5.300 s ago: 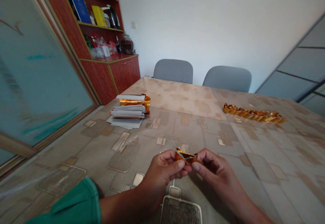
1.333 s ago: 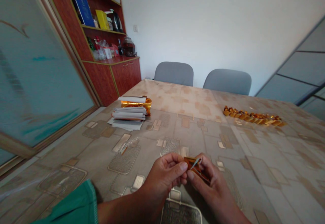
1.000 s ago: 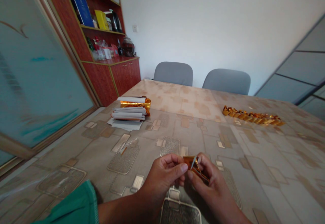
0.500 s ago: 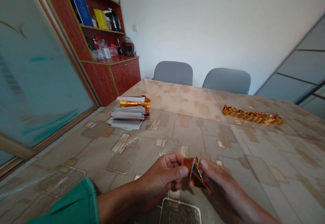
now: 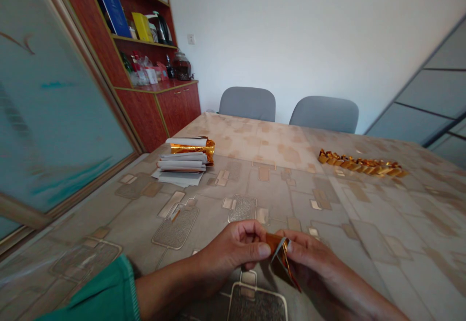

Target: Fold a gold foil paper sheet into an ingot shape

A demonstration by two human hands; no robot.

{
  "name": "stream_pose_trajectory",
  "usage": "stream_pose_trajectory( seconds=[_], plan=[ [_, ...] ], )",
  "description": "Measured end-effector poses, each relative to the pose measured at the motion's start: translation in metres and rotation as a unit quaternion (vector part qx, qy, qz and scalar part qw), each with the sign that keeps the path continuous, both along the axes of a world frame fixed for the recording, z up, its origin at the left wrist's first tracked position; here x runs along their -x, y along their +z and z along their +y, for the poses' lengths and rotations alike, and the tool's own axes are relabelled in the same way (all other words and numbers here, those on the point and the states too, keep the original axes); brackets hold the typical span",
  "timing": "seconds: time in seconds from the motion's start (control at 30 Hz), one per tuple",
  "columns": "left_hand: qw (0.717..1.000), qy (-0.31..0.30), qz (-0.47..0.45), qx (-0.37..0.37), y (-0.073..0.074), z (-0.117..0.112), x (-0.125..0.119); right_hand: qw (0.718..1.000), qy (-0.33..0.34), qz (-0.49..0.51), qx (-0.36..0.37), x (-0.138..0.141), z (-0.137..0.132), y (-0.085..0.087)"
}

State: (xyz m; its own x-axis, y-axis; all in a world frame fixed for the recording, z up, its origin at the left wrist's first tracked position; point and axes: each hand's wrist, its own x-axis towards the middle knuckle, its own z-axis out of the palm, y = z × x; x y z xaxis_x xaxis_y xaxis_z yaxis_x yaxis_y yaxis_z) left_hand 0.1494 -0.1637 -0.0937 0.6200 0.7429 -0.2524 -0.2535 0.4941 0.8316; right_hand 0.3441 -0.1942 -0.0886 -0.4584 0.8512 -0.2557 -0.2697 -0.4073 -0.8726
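Note:
A folded strip of orange-gold foil with a pale silvery inner side is pinched between my two hands, low in front of me above the table. My left hand holds its upper left end between thumb and fingers. My right hand grips it from the other side, and a foil corner hangs down below the fingers. Farther off, a chain of folded gold foil pieces lies on the table at the right. A stack of white paper slips with a gold foil bundle on it lies at the left.
The table has a beige patterned cover. A red wooden cabinet with shelves of bottles and boxes stands beyond its left side, next to a glass sliding door. Several grey chairs stand at the far edge. My green sleeve shows at bottom left.
My hands have drawn slightly apart and lower, and my right hand has flattened out to the right. The foil strip now hangs more steeply, with its tip pointing down.

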Motion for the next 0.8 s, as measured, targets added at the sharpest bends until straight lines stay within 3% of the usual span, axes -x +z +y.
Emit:
stream_pose_trajectory(
  seconds=[0.3, 0.53, 0.8],
  plan=[
    [1.0, -0.027, 0.003, 0.011, 0.0011, 0.0002, 0.0008, 0.998, 0.017, -0.003, 0.054, -0.0024, -0.0032, 0.0032],
    [0.999, -0.034, 0.004, 0.02, 0.0009, 0.0005, 0.002, 1.0, 0.0, 0.004, 0.018, -0.0005, 0.0002, 0.0035],
    [0.997, -0.048, -0.021, 0.058, 0.006, -0.0059, 0.0017, 0.998, 0.022, 0.033, 0.055, 0.0008, -0.0015, 0.0089]
  ],
)
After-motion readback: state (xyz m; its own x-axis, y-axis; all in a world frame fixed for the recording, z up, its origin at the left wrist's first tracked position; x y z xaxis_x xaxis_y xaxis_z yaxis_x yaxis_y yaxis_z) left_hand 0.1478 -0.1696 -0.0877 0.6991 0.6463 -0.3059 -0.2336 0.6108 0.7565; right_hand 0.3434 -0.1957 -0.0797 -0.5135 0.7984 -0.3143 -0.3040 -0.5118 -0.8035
